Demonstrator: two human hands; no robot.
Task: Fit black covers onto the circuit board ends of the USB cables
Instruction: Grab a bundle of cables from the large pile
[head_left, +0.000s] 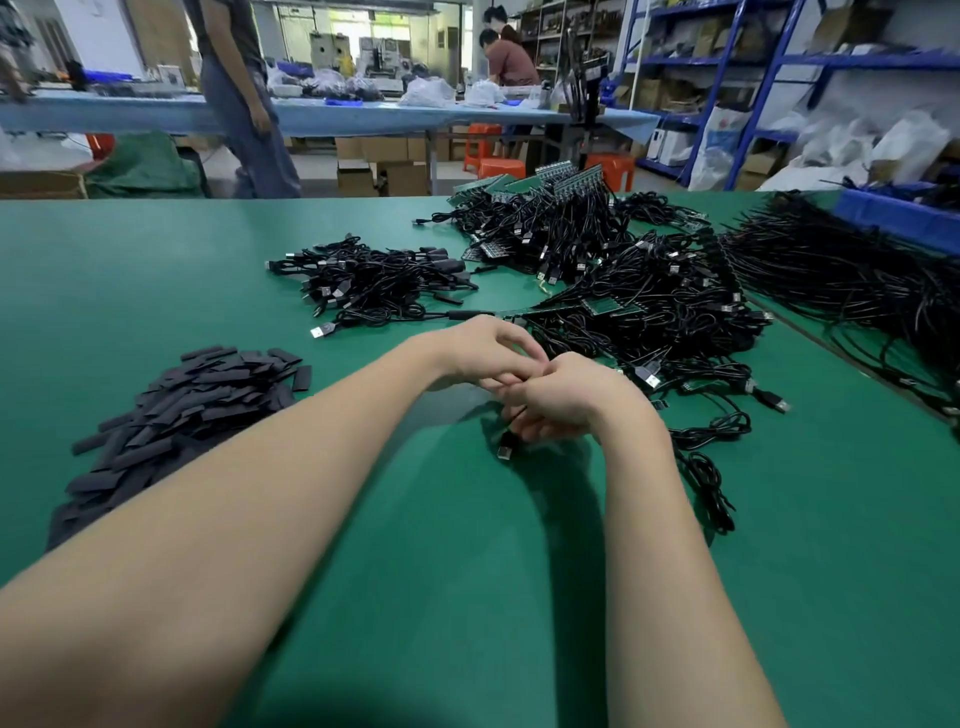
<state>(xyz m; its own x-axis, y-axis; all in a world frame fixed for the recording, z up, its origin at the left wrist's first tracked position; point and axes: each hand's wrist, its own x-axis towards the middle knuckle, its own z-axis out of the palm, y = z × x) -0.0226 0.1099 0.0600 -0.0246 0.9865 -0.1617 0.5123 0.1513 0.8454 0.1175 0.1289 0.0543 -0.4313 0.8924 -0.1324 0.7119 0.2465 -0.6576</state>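
Black cable (511, 423) hangs from the right hand (563, 402), whose fingers are curled round it just above the green surface (415, 519); its USB plug (505, 451) dangles below the hand, pointing down and toward the wearer, so the cable's long axis seems to run from the plug up into the fist, with the circuit board end hidden between the hands. Touching it from the far left, the left hand (485, 353) has its fingers bent in a pinch against the right hand's knuckles, but whether it holds a cover or the board I cannot tell. My guess is that a cover is being slid on here, along that hidden axis. Spare black covers (197, 405) lie heaped well to the left, nearer the left arm; the uncovered cables with green boards (639, 322) are piled just beyond and right of the hands, nearer the right arm. A smaller heap of cables (374, 280), apparently finished, lies farther back. No brand, label or writing is legible anywhere.
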